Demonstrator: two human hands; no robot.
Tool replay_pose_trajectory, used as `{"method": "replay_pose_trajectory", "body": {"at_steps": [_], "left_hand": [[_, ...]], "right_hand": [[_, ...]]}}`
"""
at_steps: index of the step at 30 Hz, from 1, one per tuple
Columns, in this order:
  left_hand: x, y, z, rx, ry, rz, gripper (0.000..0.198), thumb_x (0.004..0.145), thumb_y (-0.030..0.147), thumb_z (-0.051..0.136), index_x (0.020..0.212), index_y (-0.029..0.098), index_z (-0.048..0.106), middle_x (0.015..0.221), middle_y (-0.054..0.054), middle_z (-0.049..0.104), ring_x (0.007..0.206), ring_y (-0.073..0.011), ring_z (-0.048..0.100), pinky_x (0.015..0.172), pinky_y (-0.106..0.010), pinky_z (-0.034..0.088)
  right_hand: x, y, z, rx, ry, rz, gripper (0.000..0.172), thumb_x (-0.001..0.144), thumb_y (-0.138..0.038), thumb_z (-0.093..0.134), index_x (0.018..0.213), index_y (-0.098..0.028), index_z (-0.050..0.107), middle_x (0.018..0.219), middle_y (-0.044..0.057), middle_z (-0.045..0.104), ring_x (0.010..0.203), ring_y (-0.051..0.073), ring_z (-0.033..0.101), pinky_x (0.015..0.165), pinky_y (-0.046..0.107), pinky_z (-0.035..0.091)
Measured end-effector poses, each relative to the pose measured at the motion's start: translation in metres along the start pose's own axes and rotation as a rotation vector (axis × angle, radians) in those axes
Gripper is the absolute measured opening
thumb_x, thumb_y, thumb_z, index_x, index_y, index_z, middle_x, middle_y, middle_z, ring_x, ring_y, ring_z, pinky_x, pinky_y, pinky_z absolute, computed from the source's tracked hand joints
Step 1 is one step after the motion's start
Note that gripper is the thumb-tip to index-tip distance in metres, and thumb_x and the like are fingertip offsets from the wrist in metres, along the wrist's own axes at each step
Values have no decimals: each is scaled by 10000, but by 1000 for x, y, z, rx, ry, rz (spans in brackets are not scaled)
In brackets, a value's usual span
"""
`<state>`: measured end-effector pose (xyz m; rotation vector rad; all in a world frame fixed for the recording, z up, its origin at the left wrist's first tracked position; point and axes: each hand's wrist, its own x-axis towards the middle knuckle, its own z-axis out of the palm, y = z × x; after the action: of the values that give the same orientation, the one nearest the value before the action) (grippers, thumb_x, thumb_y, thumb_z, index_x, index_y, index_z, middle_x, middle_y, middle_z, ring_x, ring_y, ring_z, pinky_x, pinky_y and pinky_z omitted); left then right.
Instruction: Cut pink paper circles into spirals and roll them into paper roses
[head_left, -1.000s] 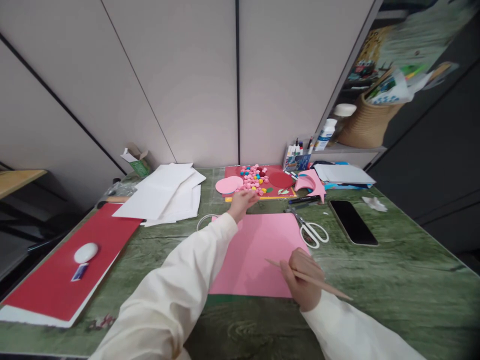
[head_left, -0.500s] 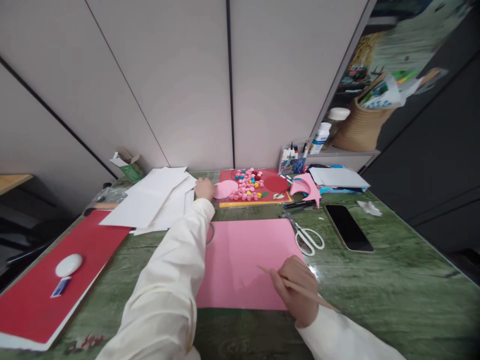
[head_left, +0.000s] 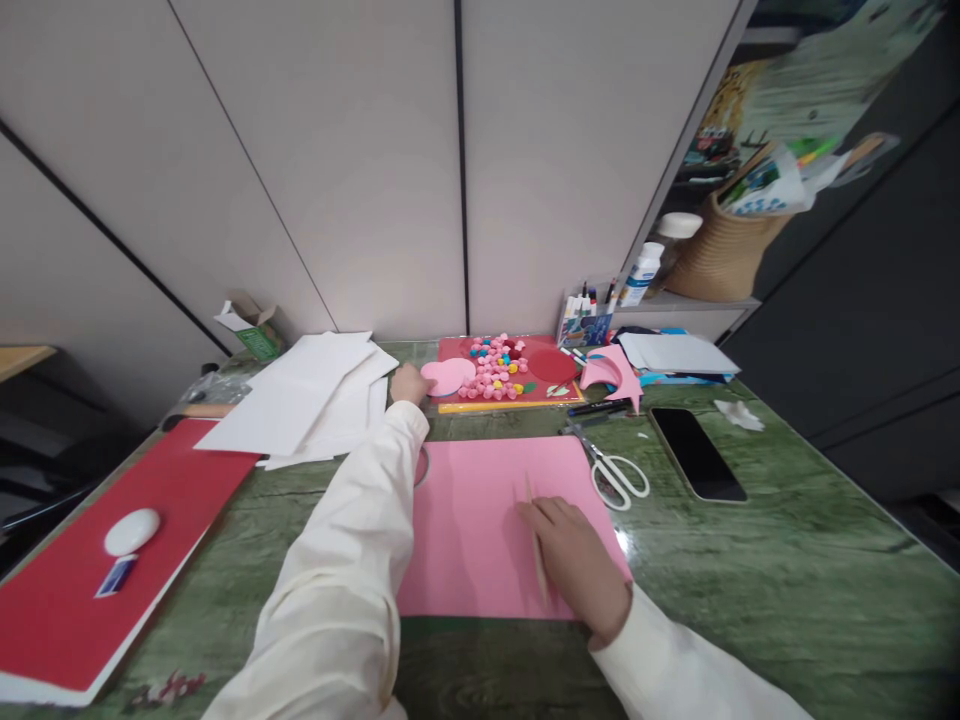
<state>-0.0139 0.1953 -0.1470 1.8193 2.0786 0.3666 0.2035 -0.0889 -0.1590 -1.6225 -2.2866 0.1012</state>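
Note:
My right hand [head_left: 577,560] is closed around a slim, light wooden pencil [head_left: 538,568], held over the right half of a pink paper sheet [head_left: 465,530]. My left hand [head_left: 409,384] reaches to the back of the table, fingers curled at the left edge of a rounded pink paper cut-out [head_left: 442,376]. That piece lies partly over a red sheet [head_left: 536,350] bearing many small pink, yellow and blue pieces [head_left: 496,370] and a red circle [head_left: 553,366]. White-handled scissors [head_left: 619,480] rest by the pink sheet's right edge.
Stacked white papers [head_left: 300,395] lie left of my left hand. A red board [head_left: 67,600] carries a white oval object [head_left: 132,532]. To the right are a phone [head_left: 696,455], a pink paper offcut [head_left: 613,372] and a marker box [head_left: 585,322]. A wall panel [head_left: 337,150] stands behind.
My right hand has turned, swinging the pencil from a sideways slant to nearly straight away from me. The pink cut-out's left end has shifted slightly at my left fingers.

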Motion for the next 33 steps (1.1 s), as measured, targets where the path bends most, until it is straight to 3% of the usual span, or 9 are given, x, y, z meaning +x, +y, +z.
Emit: {"method": "replay_pose_trajectory", "body": {"at_steps": [8,15,20,27,33], "left_hand": [[13,-4,2,-20,49,-26,353,736,422,628,856,93,665,906,-152,673,934,-257,601,768,-326,440],[16,-8,3,-36,16,-19,312,850,317,508,1120,161,519,1119,-81,549,966,-190,562,805,-389,485],[16,-6,7,-89,44,11,316,853,315,503,1125,154,516,1127,-85,545,965,-194,560,802,-394,486],[18,-2,10,-176,194,3,298,693,360,666,915,165,628,876,-60,679,850,-177,626,739,-266,465],[19,-1,13,-197,225,8,247,647,324,697,828,165,645,834,-66,693,801,-179,638,701,-255,458]], "right_hand": [[1,2,2,-89,-16,47,339,793,34,428,975,-202,590,857,68,598,831,219,512,729,330,375],[1,2,3,-121,-59,73,287,822,-29,463,1023,-206,565,907,53,579,864,208,488,752,321,347],[2,1,2,-115,-86,84,261,836,-81,492,1056,-205,555,915,58,570,869,213,473,769,326,333],[2,0,2,-95,-105,91,269,821,-87,521,1060,-204,557,918,61,569,879,220,471,770,328,331],[2,-3,0,-77,-104,93,268,818,-83,521,1056,-199,564,919,62,574,874,215,476,776,323,341]]}}
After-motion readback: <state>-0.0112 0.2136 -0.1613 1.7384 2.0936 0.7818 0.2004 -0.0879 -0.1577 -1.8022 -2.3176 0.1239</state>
